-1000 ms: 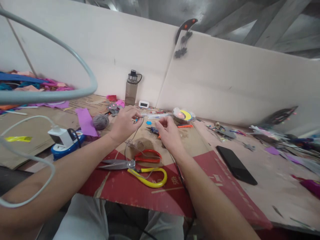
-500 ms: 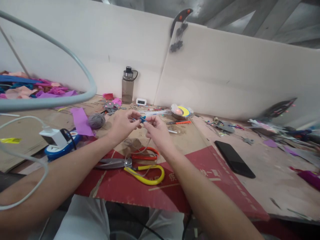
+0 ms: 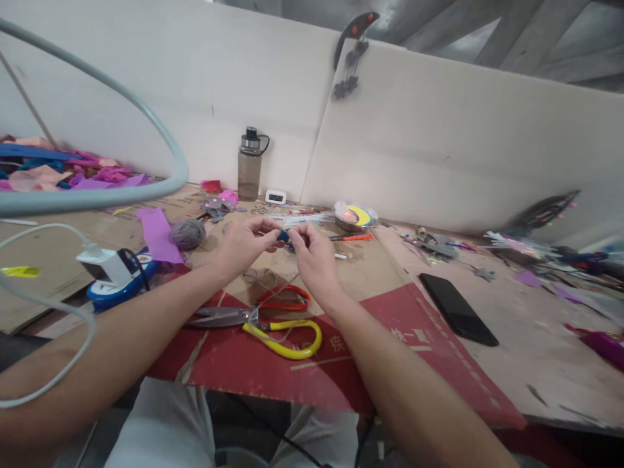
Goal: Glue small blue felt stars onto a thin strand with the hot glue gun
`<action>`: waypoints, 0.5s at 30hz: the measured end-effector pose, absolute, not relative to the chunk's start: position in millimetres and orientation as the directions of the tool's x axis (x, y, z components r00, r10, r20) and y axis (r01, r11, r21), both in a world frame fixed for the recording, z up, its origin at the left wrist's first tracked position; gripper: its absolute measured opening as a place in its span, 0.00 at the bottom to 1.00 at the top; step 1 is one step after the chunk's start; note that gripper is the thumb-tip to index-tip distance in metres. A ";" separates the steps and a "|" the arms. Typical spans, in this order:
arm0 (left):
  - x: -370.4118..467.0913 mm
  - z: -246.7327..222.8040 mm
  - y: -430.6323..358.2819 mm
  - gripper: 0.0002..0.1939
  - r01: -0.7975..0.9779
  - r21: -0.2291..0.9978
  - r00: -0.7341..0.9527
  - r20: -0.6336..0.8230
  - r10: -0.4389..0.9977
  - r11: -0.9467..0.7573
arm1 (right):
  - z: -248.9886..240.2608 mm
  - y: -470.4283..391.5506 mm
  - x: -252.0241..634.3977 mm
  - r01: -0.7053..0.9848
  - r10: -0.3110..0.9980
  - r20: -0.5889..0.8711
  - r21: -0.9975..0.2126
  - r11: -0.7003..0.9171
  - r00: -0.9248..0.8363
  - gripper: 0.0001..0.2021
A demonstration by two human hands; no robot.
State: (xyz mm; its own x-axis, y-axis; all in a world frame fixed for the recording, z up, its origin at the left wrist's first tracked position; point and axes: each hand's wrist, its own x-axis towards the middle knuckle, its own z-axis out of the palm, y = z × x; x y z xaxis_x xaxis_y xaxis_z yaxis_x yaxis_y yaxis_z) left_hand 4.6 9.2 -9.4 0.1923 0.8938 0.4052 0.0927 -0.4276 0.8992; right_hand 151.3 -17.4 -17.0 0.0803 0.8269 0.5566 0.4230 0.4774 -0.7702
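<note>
Between my fingertips is a small dark blue piece (image 3: 283, 236), perhaps felt or cloth; its exact kind is too small to make out. My left hand (image 3: 248, 244) pinches it from the left. From the right, my right hand (image 3: 312, 253) grips it with thumb and fingers. Both hands are held above the cardboard, their fingertips almost touching. Below them lie large scissors (image 3: 280, 328) with one red and one yellow handle, blades pointing left. A thin grey yarn strand (image 3: 260, 279) loops down over the scissors.
A grey yarn ball (image 3: 188, 233) and purple felt (image 3: 159, 234) lie left, near a blue power strip (image 3: 117, 289) with a white charger. Behind stand a bottle (image 3: 249, 169) and small clock (image 3: 275, 197). A black phone (image 3: 457, 309) lies right. A pale hoop-like tube (image 3: 170, 146) crosses upper left.
My fingers have shifted around the blue piece, and my right hand has turned slightly, its fingers closing more over it. Less of the piece shows now. The things on the table have stayed put.
</note>
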 end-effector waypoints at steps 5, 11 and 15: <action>4.4 -10.3 9.6 0.09 0.087 0.893 0.202 0.418 0.886 -0.441 | -18.1 -17.0 152.4 0.447 0.816 0.574 -0.750 0.487 0.075 0.11; 4.4 -10.4 9.8 0.11 0.025 0.924 0.183 0.371 0.910 -0.382 | -18.5 -16.7 153.2 0.464 0.817 0.573 -0.743 0.483 0.068 0.11; 4.5 -9.8 10.0 0.11 -0.008 0.935 0.170 0.351 0.921 -0.354 | -18.3 -17.1 153.2 0.434 0.825 0.562 -0.760 0.483 0.064 0.11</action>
State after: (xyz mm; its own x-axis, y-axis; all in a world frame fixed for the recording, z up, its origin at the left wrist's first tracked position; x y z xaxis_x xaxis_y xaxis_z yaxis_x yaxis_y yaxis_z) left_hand 4.5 10.0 -9.8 0.1695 0.9211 0.3506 -0.0084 -0.3543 0.9351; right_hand 153.2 -17.1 -18.3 0.0644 0.8249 0.5615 0.4345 0.4834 -0.7600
